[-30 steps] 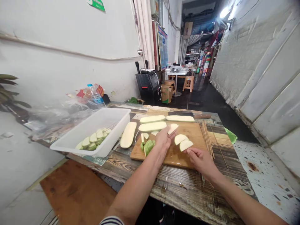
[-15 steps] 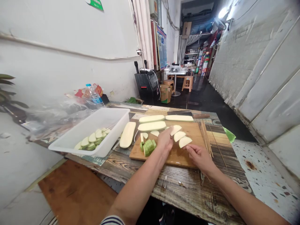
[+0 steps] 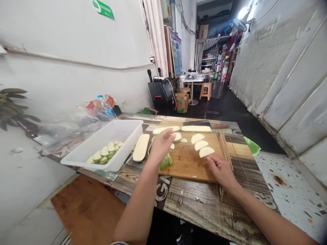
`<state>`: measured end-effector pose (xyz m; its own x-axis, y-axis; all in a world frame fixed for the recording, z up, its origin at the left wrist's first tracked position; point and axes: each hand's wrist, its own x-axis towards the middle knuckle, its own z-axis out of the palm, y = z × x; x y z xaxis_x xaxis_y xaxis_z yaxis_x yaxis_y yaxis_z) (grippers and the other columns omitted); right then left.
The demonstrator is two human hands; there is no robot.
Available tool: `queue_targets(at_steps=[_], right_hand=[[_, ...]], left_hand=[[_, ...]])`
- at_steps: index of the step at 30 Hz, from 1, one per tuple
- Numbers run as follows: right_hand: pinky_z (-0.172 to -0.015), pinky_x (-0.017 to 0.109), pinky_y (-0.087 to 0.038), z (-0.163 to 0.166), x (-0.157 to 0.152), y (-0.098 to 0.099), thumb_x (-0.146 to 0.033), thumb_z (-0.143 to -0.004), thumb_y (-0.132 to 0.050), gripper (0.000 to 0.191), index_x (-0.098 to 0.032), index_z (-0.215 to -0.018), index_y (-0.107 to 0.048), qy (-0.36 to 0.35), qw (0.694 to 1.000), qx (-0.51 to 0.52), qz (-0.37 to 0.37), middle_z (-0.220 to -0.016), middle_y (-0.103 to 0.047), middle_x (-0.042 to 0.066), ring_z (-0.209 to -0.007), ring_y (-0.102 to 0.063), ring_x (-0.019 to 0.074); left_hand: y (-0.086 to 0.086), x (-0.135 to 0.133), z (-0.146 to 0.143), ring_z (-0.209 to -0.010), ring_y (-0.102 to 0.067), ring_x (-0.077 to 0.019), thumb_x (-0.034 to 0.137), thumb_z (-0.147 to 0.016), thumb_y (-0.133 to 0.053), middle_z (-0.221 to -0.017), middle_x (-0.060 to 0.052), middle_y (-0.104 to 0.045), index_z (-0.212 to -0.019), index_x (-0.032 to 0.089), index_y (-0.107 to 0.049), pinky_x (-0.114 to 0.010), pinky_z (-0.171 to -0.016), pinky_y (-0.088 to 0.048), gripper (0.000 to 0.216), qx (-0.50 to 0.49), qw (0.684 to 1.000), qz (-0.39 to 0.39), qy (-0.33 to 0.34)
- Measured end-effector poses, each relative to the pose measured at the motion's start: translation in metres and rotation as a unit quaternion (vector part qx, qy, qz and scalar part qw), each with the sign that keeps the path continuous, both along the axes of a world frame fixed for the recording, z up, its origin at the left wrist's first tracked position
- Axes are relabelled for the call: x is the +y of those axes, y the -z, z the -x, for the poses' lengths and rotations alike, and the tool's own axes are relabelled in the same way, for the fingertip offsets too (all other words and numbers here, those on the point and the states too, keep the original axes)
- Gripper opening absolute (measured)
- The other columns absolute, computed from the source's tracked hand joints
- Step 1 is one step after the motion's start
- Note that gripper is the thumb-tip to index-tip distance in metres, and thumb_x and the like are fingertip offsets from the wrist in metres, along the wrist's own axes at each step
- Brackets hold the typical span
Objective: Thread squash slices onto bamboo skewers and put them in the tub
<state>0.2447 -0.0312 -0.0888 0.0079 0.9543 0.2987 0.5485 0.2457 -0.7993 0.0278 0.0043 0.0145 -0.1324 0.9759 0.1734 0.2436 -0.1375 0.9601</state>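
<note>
My left hand (image 3: 160, 144) is open, fingers stretched, hovering over the left part of the wooden cutting board (image 3: 189, 168), just above a small pile of green-skinned cut pieces (image 3: 166, 161). My right hand (image 3: 221, 170) rests at the board's right edge with fingers curled, fingertips touching the nearest of three pale half-moon slices (image 3: 206, 151). What it grips, if anything, is hidden. Long pale vegetable slabs (image 3: 196, 129) lie along the far side of the board, and one slab (image 3: 141, 147) lies off its left edge.
A white plastic tub (image 3: 129, 126) holding several cut slices stands left of the board. Bamboo skewers (image 3: 226, 146) lie to the right, near a green bowl (image 3: 252, 146). A cleaver (image 3: 201, 124) lies behind the board. A water bottle (image 3: 107, 106) and plastic bags stand by the wall.
My left hand has let go of a half-moon slice and swung left across the board. The three slices now lie in a row. My right hand has stayed in place.
</note>
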Motion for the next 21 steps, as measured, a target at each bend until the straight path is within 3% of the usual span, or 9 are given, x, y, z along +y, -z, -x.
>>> queue_targets(at_steps=[2,5,7,10,16,19,21], right_hand=[[-0.045,0.022,-0.034,-0.001,0.002,0.002,-0.039,-0.083,-0.042,0.038,-0.012,-0.089,-0.068,0.0,1.0,0.008,0.007,-0.052,-0.056,0.0,-0.049,-0.049,0.0144],[-0.047,0.023,-0.035,0.0,0.003,0.001,-0.039,-0.082,-0.042,0.038,-0.013,-0.084,-0.068,-0.002,1.0,0.007,0.006,-0.052,-0.054,0.0,-0.049,-0.048,0.0139],[-0.047,0.022,-0.035,0.002,0.002,-0.001,-0.039,-0.081,-0.041,0.038,-0.013,-0.082,-0.068,-0.001,1.0,0.01,0.006,-0.053,-0.054,0.0,-0.049,-0.048,0.0137],[-0.046,0.022,-0.034,0.003,0.001,-0.001,-0.04,-0.081,-0.04,0.039,-0.013,-0.082,-0.068,-0.001,1.0,0.013,0.011,-0.054,-0.055,0.0,-0.048,-0.048,0.0135],[-0.049,0.023,-0.036,-0.002,0.004,0.005,-0.041,-0.081,-0.042,0.039,-0.014,-0.084,-0.068,0.003,0.999,0.033,0.011,-0.055,-0.056,0.0,-0.051,-0.049,0.014],[-0.047,0.022,-0.034,-0.004,0.003,0.002,-0.042,-0.081,-0.043,0.038,-0.013,-0.086,-0.068,0.012,0.998,0.057,0.02,-0.052,-0.052,-0.002,-0.048,-0.046,0.0127],[-0.043,0.021,-0.031,-0.004,0.0,-0.002,-0.042,-0.081,-0.044,0.039,-0.012,-0.09,-0.067,0.013,0.997,0.075,0.024,-0.047,-0.045,-0.004,-0.044,-0.041,0.0113]], left_hand=[[0.002,-0.003,0.026,-0.098,-0.057,-0.0234,0.031,-0.066,-0.066,-0.109,-0.009,-0.062,-0.103,0.018,-0.063,-0.034,-0.088,-0.04,0.039,0.206,0.978,-0.013,0.039],[0.02,-0.006,0.045,-0.105,-0.052,-0.0277,0.036,-0.061,-0.068,-0.109,-0.007,-0.062,-0.106,0.025,-0.062,-0.039,-0.092,-0.033,0.046,0.439,0.893,-0.014,0.101],[0.036,-0.007,0.045,-0.105,-0.051,-0.0284,0.033,-0.059,-0.069,-0.106,-0.006,-0.063,-0.106,0.028,-0.061,-0.042,-0.095,-0.027,0.048,0.527,0.839,-0.007,0.133],[0.053,-0.006,0.037,-0.102,-0.052,-0.0279,0.029,-0.061,-0.068,-0.102,-0.007,-0.064,-0.105,0.026,-0.06,-0.046,-0.097,-0.021,0.044,0.578,0.804,-0.002,0.141],[0.057,0.021,0.028,-0.092,-0.056,-0.0261,0.033,-0.071,-0.06,-0.085,-0.01,-0.066,-0.078,0.019,-0.066,-0.036,-0.087,-0.032,0.017,0.553,0.816,0.021,0.164],[0.059,0.039,0.018,-0.09,-0.056,-0.0257,0.031,-0.073,-0.059,-0.085,-0.011,-0.065,-0.072,0.018,-0.065,-0.032,-0.08,-0.037,0.014,0.497,0.847,0.016,0.185],[0.061,0.047,0.007,-0.089,-0.057,-0.0245,0.029,-0.072,-0.06,-0.085,-0.01,-0.064,-0.073,0.019,-0.065,-0.031,-0.077,-0.039,0.012,0.423,0.886,0.003,0.19]])
